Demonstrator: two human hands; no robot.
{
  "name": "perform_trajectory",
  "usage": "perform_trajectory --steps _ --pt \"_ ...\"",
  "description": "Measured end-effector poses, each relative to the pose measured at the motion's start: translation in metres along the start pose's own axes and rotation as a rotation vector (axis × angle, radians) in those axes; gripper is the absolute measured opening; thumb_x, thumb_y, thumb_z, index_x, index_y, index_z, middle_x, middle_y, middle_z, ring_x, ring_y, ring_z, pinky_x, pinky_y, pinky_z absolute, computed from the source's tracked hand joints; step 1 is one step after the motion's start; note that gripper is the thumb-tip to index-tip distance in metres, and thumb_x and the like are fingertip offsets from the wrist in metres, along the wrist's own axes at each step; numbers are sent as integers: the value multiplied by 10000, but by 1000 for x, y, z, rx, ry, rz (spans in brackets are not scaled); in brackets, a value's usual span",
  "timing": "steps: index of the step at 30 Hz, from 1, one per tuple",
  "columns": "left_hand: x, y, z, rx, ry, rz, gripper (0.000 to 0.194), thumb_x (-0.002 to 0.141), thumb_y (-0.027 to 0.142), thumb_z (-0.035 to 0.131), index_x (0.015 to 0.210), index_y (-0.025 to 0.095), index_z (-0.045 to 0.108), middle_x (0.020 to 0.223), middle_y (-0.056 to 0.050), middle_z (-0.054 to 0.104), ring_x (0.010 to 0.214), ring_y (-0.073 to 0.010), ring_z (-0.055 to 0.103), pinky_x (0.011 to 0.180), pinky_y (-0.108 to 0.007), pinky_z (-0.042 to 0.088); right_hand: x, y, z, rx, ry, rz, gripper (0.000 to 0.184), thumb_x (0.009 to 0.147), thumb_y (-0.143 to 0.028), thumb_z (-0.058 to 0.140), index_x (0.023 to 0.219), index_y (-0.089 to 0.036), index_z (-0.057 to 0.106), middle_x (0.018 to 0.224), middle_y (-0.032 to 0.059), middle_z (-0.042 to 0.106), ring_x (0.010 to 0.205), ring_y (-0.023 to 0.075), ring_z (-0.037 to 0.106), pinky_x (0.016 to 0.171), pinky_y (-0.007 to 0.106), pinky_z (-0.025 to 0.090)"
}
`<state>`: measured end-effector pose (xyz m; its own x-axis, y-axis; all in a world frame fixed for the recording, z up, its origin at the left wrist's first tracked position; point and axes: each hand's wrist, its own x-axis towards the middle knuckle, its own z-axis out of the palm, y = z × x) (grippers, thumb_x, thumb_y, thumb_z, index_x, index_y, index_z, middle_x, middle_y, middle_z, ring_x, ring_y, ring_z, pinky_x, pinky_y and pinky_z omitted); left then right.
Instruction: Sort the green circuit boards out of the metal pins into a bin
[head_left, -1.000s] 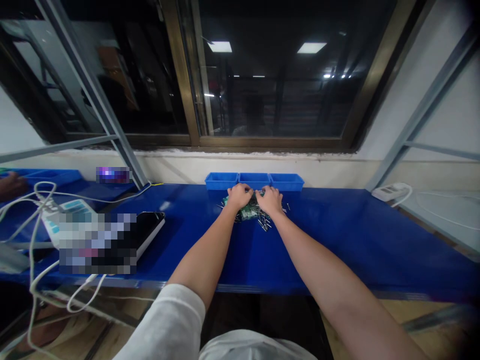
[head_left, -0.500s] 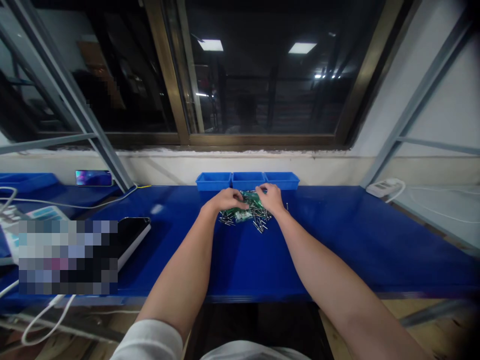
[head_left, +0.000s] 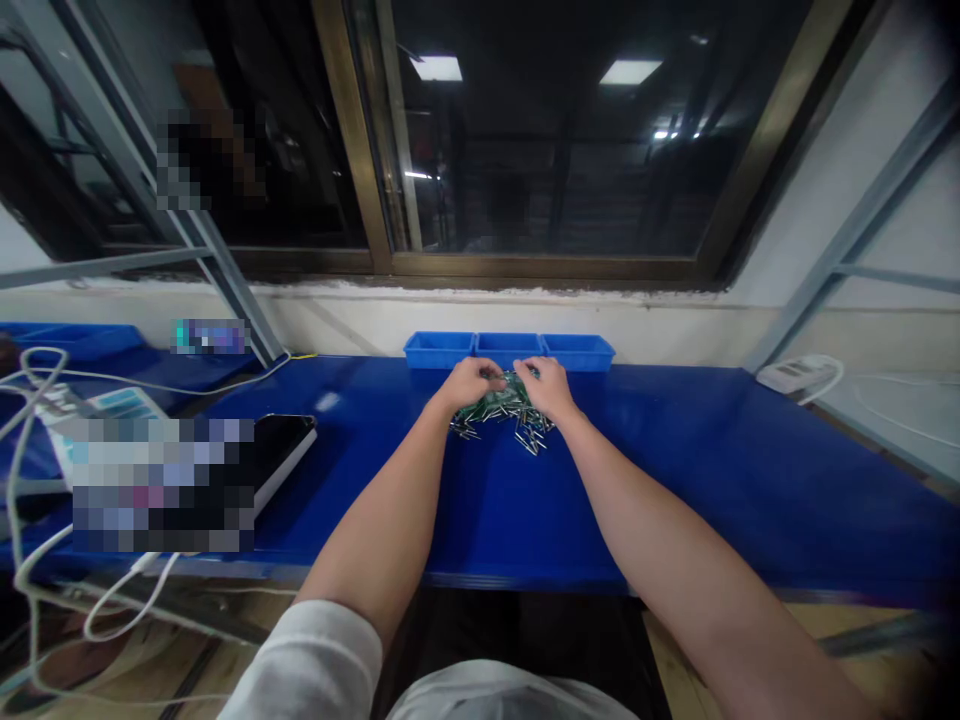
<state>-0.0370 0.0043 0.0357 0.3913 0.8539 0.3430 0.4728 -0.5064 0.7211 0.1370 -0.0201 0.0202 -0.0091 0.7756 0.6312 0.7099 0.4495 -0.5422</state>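
Note:
My left hand [head_left: 474,384] and my right hand [head_left: 546,386] are close together over a loose pile of small metal pieces [head_left: 531,438], thin and shiny like screws or pins. Between them lies a crumpled, see-through green plastic bag [head_left: 516,388]. The fingers of both hands are curled in and appear to pinch the bag from either side. My fingertips partly cover it, and I cannot tell what is inside. Several loose metal pieces stick out on the near side of the pile, below the hands.
Three joined blue bins [head_left: 508,346] stand just behind the pile on the blue table [head_left: 510,510]. A black-topped device [head_left: 289,440] and white cables lie to the left. A white power strip [head_left: 795,373] sits at the right, near a grey metal post [head_left: 840,230].
The view has shifted slightly, so the scene sits further right and higher. My hands have come a little closer together, and the white patch seen at the bag is no longer visible.

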Motion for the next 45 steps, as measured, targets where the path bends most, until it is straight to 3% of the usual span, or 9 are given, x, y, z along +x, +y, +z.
perform_trajectory --steps 7,12,16,22,27,32,37,41,45 --pt "5 -4 8 -264 299 46 215 645 316 664 772 144 638 732 -27 636 658 -131 555 658 -267 444 1 2 4 130 -44 -89 242 697 -272 596 916 -186 650 790 34 647 764 177 542 735 303 426" --pt "5 -2 14 -275 299 112 192 647 313 675 754 155 663 771 -31 656 751 -162 587 773 -316 454 1 5 7 188 -12 -21 238 696 -234 561 902 -170 661 721 15 610 593 129 503 622 268 421" --pt "6 -3 15 -206 310 157 157 625 230 697 768 168 684 1037 -75 633 991 -210 564 919 -370 401 1 1 0 176 79 -33 185 687 -169 525 784 -163 682 760 35 601 628 136 518 629 270 428" --pt "6 -10 15 -57 341 128 495 615 107 672 1096 209 608 1227 -69 537 1128 -236 491 969 -406 381 2 1 -3 144 240 -29 272 672 -71 428 706 -173 678 847 49 591 784 163 561 744 296 444" --pt "4 -7 16 27 327 199 335 667 109 640 987 206 660 1191 -62 581 1143 -225 492 998 -405 366 2 3 -1 160 237 -39 256 686 -89 448 732 -185 681 926 53 627 881 177 579 784 299 444" --pt "5 -6 17 -73 301 175 158 747 173 583 870 175 682 1112 -76 636 1058 -216 561 952 -382 406 2 5 3 203 103 -34 95 675 -243 612 733 -185 661 957 63 657 856 194 590 734 308 451" --pt "7 -5 20 -254 322 118 217 745 233 587 937 146 639 831 -61 673 778 -180 615 740 -313 477 4 4 3 108 53 19 235 706 -419 603 732 -191 653 703 30 618 701 176 536 696 306 411" --pt "6 0 20 -433 281 87 343 716 281 624 1029 155 561 567 36 556 527 -108 526 567 -241 440 6 2 3 30 40 48 398 804 -478 443 565 -189 578 570 28 526 707 182 504 669 288 374" --pt "7 3 19 -457 261 39 182 682 270 611 818 151 603 549 36 540 505 -96 497 547 -236 426 5 -1 3 -19 2 98 433 814 -492 410 547 -190 567 555 29 532 719 185 502 671 287 357"
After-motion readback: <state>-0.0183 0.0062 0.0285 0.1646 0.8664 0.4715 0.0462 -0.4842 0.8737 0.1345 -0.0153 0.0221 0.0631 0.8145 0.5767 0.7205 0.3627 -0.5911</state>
